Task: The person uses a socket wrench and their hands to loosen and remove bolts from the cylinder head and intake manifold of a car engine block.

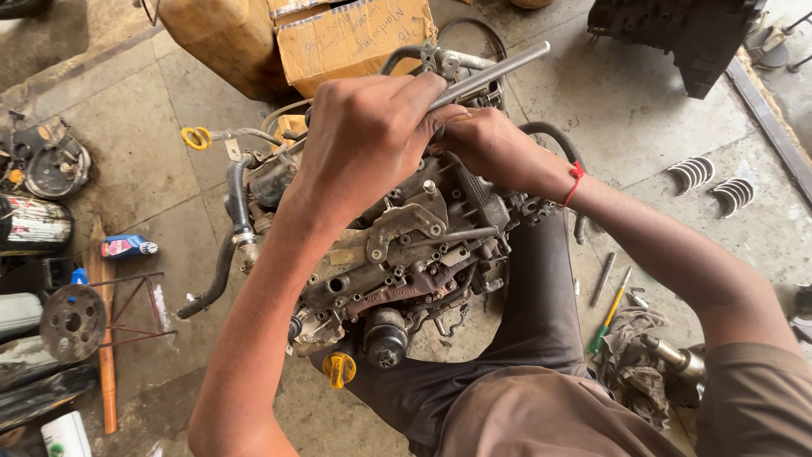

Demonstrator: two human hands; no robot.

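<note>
A greasy car engine (397, 254) lies on the concrete floor between my knees. My left hand (364, 135) is closed around a long steel bar handle (495, 72) that slants up to the right above the engine's top. My right hand (486, 144) sits just beside it, fingers curled at the lower end of the same tool, where it meets the engine. A red thread (575, 182) circles my right wrist. The tool's tip is hidden under both hands.
A cardboard box (355, 34) and a yellow canister (220, 42) stand behind the engine. Bearing half-shells (710, 182) lie at right. A green-handled screwdriver (611, 313), a rag (630, 355), a blue bottle (127, 247), and a perforated round disc (72, 322) surround me.
</note>
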